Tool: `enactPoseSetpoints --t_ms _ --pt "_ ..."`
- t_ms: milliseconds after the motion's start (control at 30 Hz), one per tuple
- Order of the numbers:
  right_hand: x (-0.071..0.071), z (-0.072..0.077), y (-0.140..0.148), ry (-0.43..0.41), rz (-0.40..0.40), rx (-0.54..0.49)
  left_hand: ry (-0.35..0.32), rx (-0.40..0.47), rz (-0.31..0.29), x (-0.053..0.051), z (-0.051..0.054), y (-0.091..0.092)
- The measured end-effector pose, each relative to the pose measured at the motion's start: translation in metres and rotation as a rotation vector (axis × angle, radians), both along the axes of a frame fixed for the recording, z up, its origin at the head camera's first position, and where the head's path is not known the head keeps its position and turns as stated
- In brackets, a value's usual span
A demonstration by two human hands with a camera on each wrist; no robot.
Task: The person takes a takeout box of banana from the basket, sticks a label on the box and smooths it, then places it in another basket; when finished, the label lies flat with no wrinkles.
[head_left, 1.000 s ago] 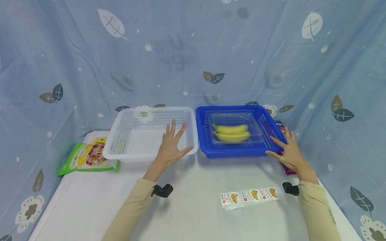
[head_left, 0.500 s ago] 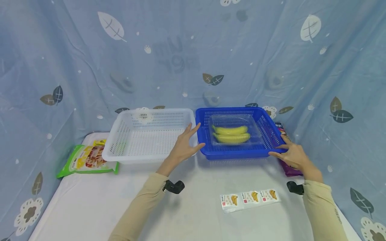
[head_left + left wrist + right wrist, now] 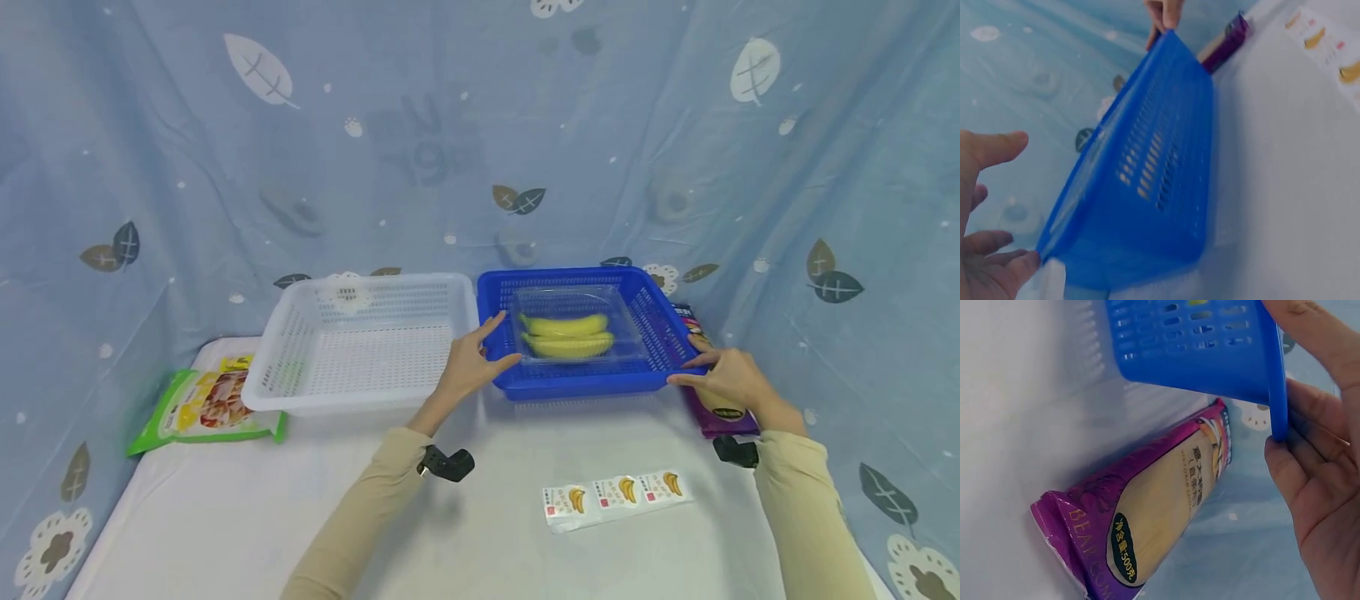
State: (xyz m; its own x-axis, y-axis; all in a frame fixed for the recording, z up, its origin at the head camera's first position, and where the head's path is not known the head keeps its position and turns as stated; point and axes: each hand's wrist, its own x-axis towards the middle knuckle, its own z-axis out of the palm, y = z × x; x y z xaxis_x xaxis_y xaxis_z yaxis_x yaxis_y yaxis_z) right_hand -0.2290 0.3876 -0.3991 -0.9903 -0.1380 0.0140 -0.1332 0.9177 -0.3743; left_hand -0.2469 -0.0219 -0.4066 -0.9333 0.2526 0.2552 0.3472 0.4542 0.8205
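"Head view: where is the blue basket [image 3: 600, 387]?"

"Toward the back of the white table [image 3: 480, 554], just to the right of the white basket [image 3: 345, 402]."

"What's in it?"

"A clear box [image 3: 626, 329] with yellow bananas [image 3: 570, 343] inside."

"And the hands?"

"The right hand [image 3: 731, 382] pinches the blue rim near its right front corner. The left hand [image 3: 468, 362] is loose at the left front corner. A fingertip touches the rim, and the thumb sticks out apart."

"What's close by?"

"A purple bag [image 3: 1154, 500] lies beside the blue basket, under the right hand. Nearer the person is a strip of stickers [image 3: 615, 498] with banana pictures."

"Farther out?"

"A green and yellow bag [image 3: 206, 408] sits left of the white basket. Behind everything hangs a blue curtain [image 3: 360, 200] with leaves on it."
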Motion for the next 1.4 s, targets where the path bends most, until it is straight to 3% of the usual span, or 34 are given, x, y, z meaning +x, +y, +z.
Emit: enactPoseSetpoints --t_ms 233,400,667,1033,1167,1400 --pt "-0.005 0.003 0.003 -0.013 0.001 -0.011 -0.107 0.063 0.033 -0.001 0.010 0.020" --pt "-0.006 0.005 0.002 -0.021 -0.011 -0.013 -0.139 0.098 0.051 -0.003 0.013 0.033" --pt "-0.003 0.004 0.000 0.002 -0.026 -0.010 -0.225 0.212 0.097 -0.011 0.005 0.053" --pt "-0.004 -0.002 0.004 0.051 -0.017 -0.035 -0.218 0.391 0.118 -0.025 -0.009 0.072" --pt "-0.004 -0.003 0.004 0.061 -0.021 -0.038 -0.213 0.403 0.145 -0.029 -0.013 0.076" --pt "-0.005 -0.004 0.005 0.070 -0.028 -0.034 -0.290 0.392 0.226 -0.037 -0.016 0.082"
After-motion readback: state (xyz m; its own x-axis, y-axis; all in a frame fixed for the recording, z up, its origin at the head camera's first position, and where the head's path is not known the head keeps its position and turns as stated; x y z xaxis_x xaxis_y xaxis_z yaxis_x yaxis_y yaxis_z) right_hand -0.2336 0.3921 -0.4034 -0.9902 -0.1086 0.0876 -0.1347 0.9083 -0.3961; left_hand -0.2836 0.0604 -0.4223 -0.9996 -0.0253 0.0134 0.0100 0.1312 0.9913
